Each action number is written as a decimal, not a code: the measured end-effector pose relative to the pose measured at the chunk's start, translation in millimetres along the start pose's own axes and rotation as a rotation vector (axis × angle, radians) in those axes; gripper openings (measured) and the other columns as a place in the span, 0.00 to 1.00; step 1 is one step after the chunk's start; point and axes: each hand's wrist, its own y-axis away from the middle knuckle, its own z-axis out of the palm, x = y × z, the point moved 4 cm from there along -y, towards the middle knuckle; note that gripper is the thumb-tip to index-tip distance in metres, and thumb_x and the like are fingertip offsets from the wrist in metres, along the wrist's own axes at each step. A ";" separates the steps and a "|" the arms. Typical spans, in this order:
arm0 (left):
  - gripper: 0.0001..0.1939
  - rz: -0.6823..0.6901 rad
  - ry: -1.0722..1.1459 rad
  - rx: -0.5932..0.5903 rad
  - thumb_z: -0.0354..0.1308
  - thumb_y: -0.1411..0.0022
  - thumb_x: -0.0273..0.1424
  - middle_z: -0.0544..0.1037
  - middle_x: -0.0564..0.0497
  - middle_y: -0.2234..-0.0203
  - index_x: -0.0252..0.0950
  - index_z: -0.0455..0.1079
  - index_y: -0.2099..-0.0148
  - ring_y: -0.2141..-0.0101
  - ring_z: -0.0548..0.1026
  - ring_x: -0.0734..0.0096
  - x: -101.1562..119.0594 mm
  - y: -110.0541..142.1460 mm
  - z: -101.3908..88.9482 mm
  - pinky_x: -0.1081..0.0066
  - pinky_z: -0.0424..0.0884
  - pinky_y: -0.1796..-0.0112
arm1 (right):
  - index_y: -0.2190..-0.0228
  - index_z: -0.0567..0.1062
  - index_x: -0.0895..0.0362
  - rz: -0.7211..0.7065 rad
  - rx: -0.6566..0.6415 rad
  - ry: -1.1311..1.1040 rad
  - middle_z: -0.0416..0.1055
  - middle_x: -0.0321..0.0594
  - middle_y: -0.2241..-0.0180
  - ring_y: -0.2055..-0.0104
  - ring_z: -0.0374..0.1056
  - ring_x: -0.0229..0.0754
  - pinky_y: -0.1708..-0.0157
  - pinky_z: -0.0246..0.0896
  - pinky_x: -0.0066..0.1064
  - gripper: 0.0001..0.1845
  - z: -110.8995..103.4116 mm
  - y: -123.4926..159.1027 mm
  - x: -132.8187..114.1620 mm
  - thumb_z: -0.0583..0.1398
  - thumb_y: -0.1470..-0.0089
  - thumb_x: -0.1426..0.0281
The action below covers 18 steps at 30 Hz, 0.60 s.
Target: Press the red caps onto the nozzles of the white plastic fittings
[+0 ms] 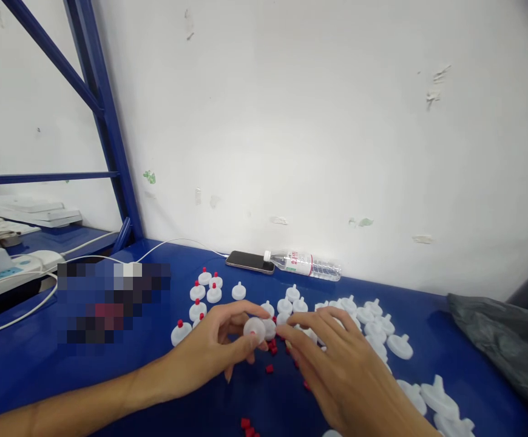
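Note:
My left hand (213,352) pinches a white round plastic disc (255,328) between thumb and fingers, just above the blue table (27,364). My right hand (337,364) lies beside it, fingers stretched over a scatter of white discs (373,321) and small red caps (270,349); whether its fingertips hold a cap is hidden. To the left of my left hand stands a group of white discs with red caps fitted (204,291).
A phone (249,261) and a lying water bottle (307,265) rest against the white wall. A white cable (27,303) and power strip lie at the left by a blue frame (104,121). A dark plastic bag (505,340) sits at the right. More white discs (437,397) lie near right.

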 end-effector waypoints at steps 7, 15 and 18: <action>0.16 -0.022 -0.398 0.156 0.51 0.29 0.44 0.74 0.54 0.72 0.39 0.74 0.53 0.75 0.65 0.73 5.8 3.4 -2.2 0.73 0.59 0.76 | 0.55 0.73 0.53 0.066 -0.017 -0.031 0.72 0.38 0.58 0.57 0.66 0.44 0.47 0.52 0.43 0.13 10.2 5.0 5.3 0.53 0.37 0.78; 0.16 0.105 -0.698 0.148 0.45 0.26 0.35 0.74 0.52 0.65 0.39 0.72 0.61 0.65 0.72 0.66 1.6 3.6 -0.2 0.67 0.65 0.62 | 0.58 0.74 0.52 0.062 -0.008 -0.043 0.73 0.37 0.58 0.56 0.67 0.44 0.47 0.54 0.45 0.11 10.8 5.4 5.9 0.55 0.37 0.76; 0.16 0.132 -0.769 0.154 0.42 0.25 0.33 0.75 0.51 0.63 0.40 0.72 0.58 0.62 0.73 0.64 -0.4 4.4 -1.3 0.64 0.66 0.60 | 0.60 0.74 0.51 0.030 -0.057 -0.047 0.73 0.36 0.58 0.55 0.68 0.43 0.46 0.53 0.45 0.09 17.3 8.1 6.9 0.57 0.38 0.76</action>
